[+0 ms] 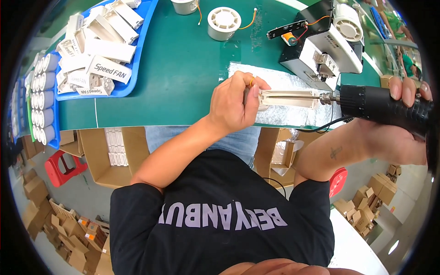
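My left hand (236,101) is closed around the left end of a long white plastic handle housing (305,105), whose open channel faces up. The fingers hide that end of the housing. My right hand (407,94) wraps a black electric screwdriver (366,101) lying level, pointing left. Its long thin bit (298,97) runs along inside the channel toward my left hand; the tip's contact cannot be made out. Beneath the housing lies a silvery bubble-wrap sheet (279,75) on the green table (174,68).
A black-and-white screw feeder (300,59) stands behind the screwdriver, a white fan unit (347,25) on it. Another white round fan (223,24) sits farther back. At left are a blue tray (137,68) of white housings and stacked white cylinders (46,96). A cable (321,129) trails below the screwdriver.
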The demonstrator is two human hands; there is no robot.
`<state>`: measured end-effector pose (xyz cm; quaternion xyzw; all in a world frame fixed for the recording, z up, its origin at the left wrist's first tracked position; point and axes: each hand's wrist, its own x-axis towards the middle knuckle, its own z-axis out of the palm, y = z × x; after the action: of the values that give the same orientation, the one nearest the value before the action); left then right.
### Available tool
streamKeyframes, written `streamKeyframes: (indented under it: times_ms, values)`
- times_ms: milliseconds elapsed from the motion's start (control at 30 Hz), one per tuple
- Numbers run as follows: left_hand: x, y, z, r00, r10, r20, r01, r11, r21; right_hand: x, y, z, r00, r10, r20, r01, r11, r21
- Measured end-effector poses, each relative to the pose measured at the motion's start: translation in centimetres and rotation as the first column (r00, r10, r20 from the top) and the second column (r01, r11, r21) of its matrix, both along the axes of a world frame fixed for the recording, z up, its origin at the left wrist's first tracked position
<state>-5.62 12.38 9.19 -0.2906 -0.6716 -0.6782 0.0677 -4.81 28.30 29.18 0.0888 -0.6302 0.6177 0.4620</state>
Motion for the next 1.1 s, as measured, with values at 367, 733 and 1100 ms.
streamKeyframes:
  times_ms: [367, 733, 1100]
  values:
    - [-0.1, 0.0, -0.1, 1.000, -0.014, 0.009, 0.014, 1.000, 0.003, 1.4, 1.6, -1.4, 0.961, 0.247, -0.128, -0.255, 0.966, -0.053]
    - [-0.8, -0.4, 1.5, 0.999, -0.037, 0.016, 0.039, 0.990, -0.136, -0.4, -0.3, -1.5, 0.960, -0.258, -0.107, 0.261, 0.965, 0.022]
    - [-19.9, 0.3, 10.2, 0.975, 0.215, 0.060, -0.183, 0.924, -0.335, 5.9, 8.2, 0.5, 0.996, 0.071, 0.063, -0.070, 0.997, -0.007]
